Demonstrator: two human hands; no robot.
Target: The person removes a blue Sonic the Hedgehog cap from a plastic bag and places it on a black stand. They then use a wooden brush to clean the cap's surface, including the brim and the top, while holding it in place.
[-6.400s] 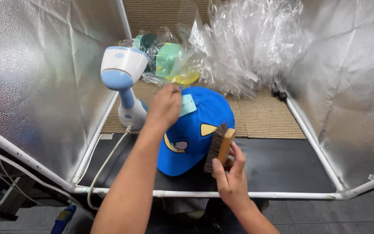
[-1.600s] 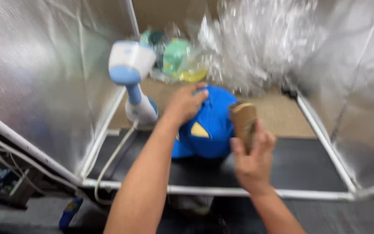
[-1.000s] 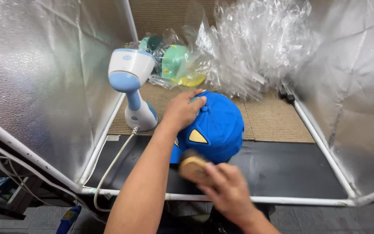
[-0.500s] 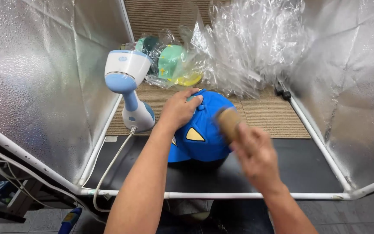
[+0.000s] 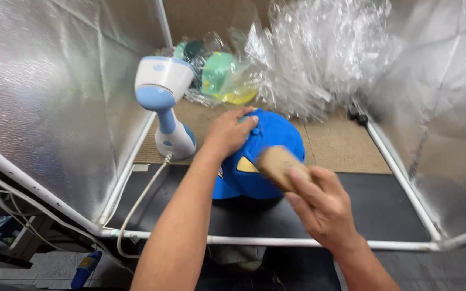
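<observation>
White plastic tubing [image 5: 319,242] runs across the near edge of the booth, and just past it a black mat [image 5: 395,210] covers the floor. Above that rail, at about five o'clock in the view, the right hand [image 5: 319,207] has its fingers clamped round a wooden brush [image 5: 277,163], which is blurred. The brush's long axis slants from the palm up toward eleven o'clock, and its far end lies against the front of the blue baseball cap [image 5: 273,145]. The cap sits at the centre, on the line where the mat meets the tan woven mat [image 5: 341,145], its crown domed upward and a yellow emblem facing the brush. The left hand [image 5: 230,132] comes in from seven o'clock and rests on the cap's crown at its ten o'clock side, fingers spread and pressed flat on the fabric. So the cap lies between the two hands, the left one on top, the right one low and in front. At ten o'clock a white-and-blue handheld garment steamer [image 5: 165,105] stands upright, its cord [image 5: 141,205] trailing toward the rail. Farther back, at twelve o'clock, lie crumpled clear plastic bags [image 5: 319,59], some holding green caps [image 5: 217,73]. Silver foil walls [image 5: 49,91] close both sides.
</observation>
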